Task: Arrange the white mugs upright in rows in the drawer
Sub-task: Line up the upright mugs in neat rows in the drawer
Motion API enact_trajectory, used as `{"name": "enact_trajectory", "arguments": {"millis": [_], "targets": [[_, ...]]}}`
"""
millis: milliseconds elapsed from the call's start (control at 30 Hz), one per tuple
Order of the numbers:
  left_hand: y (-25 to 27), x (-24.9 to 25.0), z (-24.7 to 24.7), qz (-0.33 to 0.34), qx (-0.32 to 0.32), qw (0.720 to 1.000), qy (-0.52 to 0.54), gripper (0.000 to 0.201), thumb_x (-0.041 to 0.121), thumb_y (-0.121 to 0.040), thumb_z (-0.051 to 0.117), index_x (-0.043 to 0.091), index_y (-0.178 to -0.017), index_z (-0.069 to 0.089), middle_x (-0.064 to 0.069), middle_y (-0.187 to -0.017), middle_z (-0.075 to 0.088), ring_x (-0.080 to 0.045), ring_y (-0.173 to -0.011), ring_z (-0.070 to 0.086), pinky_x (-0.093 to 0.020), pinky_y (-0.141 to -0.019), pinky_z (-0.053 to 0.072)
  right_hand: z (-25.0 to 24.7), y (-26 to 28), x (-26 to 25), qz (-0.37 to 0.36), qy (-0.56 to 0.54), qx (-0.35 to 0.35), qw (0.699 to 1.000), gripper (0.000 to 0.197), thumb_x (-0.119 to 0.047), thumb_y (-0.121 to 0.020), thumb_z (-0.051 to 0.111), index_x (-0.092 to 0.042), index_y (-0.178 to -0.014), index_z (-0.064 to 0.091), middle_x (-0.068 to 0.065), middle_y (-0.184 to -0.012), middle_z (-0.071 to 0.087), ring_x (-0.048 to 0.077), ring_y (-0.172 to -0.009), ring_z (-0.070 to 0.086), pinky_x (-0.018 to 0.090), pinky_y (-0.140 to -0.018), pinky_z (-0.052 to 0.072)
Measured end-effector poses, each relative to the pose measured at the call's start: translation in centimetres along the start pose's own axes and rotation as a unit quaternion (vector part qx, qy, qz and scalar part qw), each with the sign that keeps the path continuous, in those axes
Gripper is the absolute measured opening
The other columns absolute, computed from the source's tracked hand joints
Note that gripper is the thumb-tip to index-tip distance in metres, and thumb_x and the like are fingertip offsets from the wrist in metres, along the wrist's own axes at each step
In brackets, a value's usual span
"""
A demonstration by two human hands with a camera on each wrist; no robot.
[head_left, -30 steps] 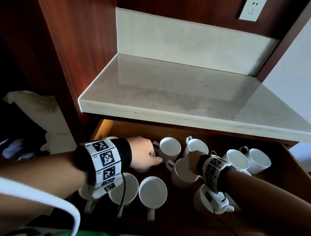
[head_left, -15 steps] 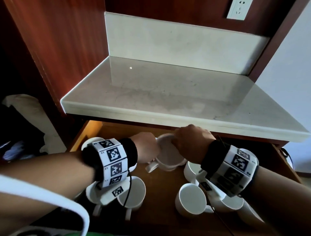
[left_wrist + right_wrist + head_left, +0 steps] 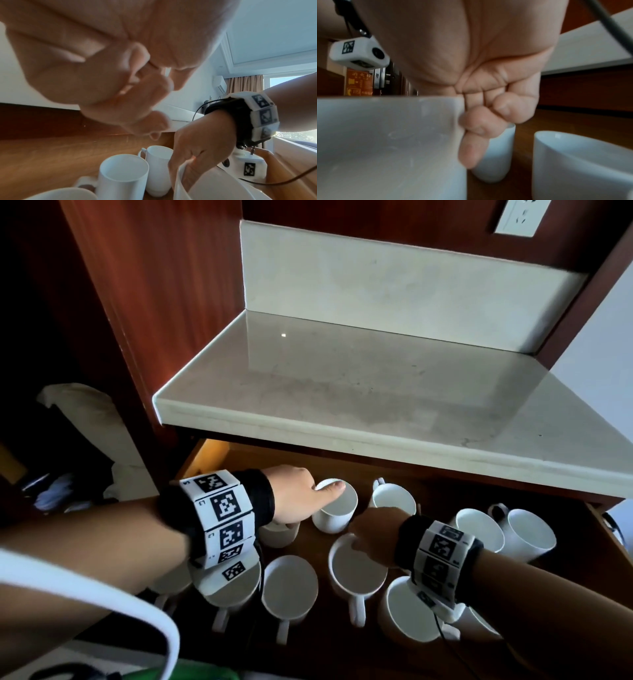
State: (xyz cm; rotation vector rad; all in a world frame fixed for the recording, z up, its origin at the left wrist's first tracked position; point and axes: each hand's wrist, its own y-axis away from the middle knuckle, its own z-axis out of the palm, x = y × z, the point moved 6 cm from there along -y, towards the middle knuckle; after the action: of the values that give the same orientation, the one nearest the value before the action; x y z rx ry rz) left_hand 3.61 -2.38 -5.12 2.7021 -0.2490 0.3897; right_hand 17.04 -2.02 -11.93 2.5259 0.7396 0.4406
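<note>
The open wooden drawer (image 3: 428, 491) under the pale countertop (image 3: 359, 392) holds white mugs upright in two loose rows, bare wood showing between the middle mugs and at the far right. Only the wrist views show the grips: the right hand (image 3: 371, 530) pinches the rim of a near-row mug (image 3: 358, 568), while the left hand (image 3: 296, 494) hovers loosely curled, empty, over a far-row mug (image 3: 335, 506). Half a second ago both hands held one mug raised together.

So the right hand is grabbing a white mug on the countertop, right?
Not quite. The right hand does grip a white mug by its rim, but the mug stands in the drawer, not on the countertop. The head view shows it; the countertop holds no mugs.
</note>
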Motion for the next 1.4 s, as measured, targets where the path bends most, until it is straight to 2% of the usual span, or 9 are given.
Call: {"name": "enact_trajectory", "arguments": {"millis": [100,267,633,733,867,967,1200,1300,1400], "targets": [[0.0,-0.7,0.4,-0.003,-0.008,1.000,0.007,0.068,0.065,-0.094,0.024,0.015,-0.053,0.043,-0.005,-0.058,0.055,-0.022,-0.060,0.053,-0.029,-0.057,0.040,1.3,-1.0,-1.0,-0.012,0.011,-0.039,0.999,0.035,-0.036,-0.098,0.045,-0.012,-0.117,0.061,0.007,-0.121,0.064,0.028,-0.114,0.060,0.039,-0.090,0.051],[-0.3,-1.8,0.8,0.005,-0.019,1.000,0.011,0.067,0.068,-0.092,0.025,0.016,-0.056,0.045,-0.006,-0.063,0.058,-0.023,-0.065,0.056,-0.032,-0.065,0.043,2.0,-1.4,-2.2,-0.019,0.003,-0.060,0.998,0.037,-0.033,-0.098,0.046,-0.007,-0.119,0.062,0.014,-0.123,0.063,0.032,-0.115,0.060,0.037,-0.089,0.048],[-1.2,-0.3,1.9,0.043,-0.047,0.998,-0.017,0.067,0.068,-0.093,0.023,0.014,-0.058,0.046,0.000,-0.057,0.053,-0.017,-0.057,0.049,-0.027,-0.054,0.036,1.8,-0.8,-1.2,-0.032,-0.051,-0.037,0.998,0.043,-0.046,-0.095,0.047,-0.010,-0.115,0.062,0.011,-0.116,0.066,0.029,-0.109,0.062,0.034,-0.087,0.047],[-1.8,0.4,2.3,0.047,-0.052,0.997,-0.022,0.074,0.069,-0.092,0.022,0.010,-0.071,0.062,-0.001,-0.062,0.062,-0.018,-0.065,0.059,-0.028,-0.063,0.043,1.6,0.8,2.1,-0.016,-0.084,-0.016,0.996,0.041,-0.051,-0.088,0.054,-0.018,-0.109,0.064,0.004,-0.111,0.068,0.024,-0.107,0.062,0.033,-0.089,0.049],[-2.4,1.5,2.9,0.054,-0.049,0.996,-0.043,0.078,0.073,-0.089,0.022,0.012,-0.073,0.069,-0.002,-0.064,0.068,-0.018,-0.073,0.067,-0.029,-0.077,0.050,4.7,3.2,3.6,-0.038,0.036,-0.132,0.990,0.044,-0.045,-0.087,0.060,-0.016,-0.119,0.062,0.004,-0.120,0.064,0.026,-0.114,0.059,0.039,-0.094,0.049],[-2.5,2.9,3.4,0.053,-0.053,0.995,-0.060,0.078,0.073,-0.088,0.024,0.010,-0.076,0.069,-0.006,-0.073,0.073,-0.021,-0.073,0.068,-0.033,-0.080,0.054,6.1,2.5,2.7,-0.049,0.097,-0.150,0.983,0.037,-0.036,-0.093,0.053,-0.012,-0.119,0.063,0.011,-0.119,0.065,0.032,-0.112,0.061,0.042,-0.090,0.052],[-2.8,6.1,3.9,0.060,-0.055,0.993,-0.082,0.066,0.070,-0.091,0.026,0.016,-0.057,0.044,-0.004,-0.064,0.058,-0.019,-0.058,0.051,-0.032,-0.064,0.046,4.7,3.4,3.0,-0.047,0.075,-0.058,0.994,0.026,-0.019,-0.095,0.048,-0.007,-0.108,0.067,0.013,-0.112,0.067,0.033,-0.105,0.064,0.037,-0.080,0.051],[-2.4,7.0,4.1,0.043,-0.070,0.994,-0.072,0.071,0.078,-0.084,0.023,0.017,-0.063,0.052,0.001,-0.064,0.063,-0.014,-0.055,0.053,-0.031,-0.068,0.049,2.7,4.9,6.3,0.010,-0.042,0.032,0.999,0.025,-0.022,-0.088,0.051,-0.005,-0.098,0.067,0.015,-0.101,0.069,0.032,-0.098,0.066,0.031,-0.074,0.049],[-2.2,8.3,4.8,0.033,-0.110,0.992,-0.042,0.073,0.080,-0.083,0.025,0.016,-0.064,0.055,0.005,-0.057,0.062,-0.006,-0.045,0.049,-0.018,-0.051,0.042,1.5,6.7,9.2,0.049,-0.113,0.063,0.990,0.031,-0.026,-0.087,0.055,0.001,-0.093,0.069,0.019,-0.096,0.068,0.032,-0.093,0.065,0.027,-0.068,0.044]]}}
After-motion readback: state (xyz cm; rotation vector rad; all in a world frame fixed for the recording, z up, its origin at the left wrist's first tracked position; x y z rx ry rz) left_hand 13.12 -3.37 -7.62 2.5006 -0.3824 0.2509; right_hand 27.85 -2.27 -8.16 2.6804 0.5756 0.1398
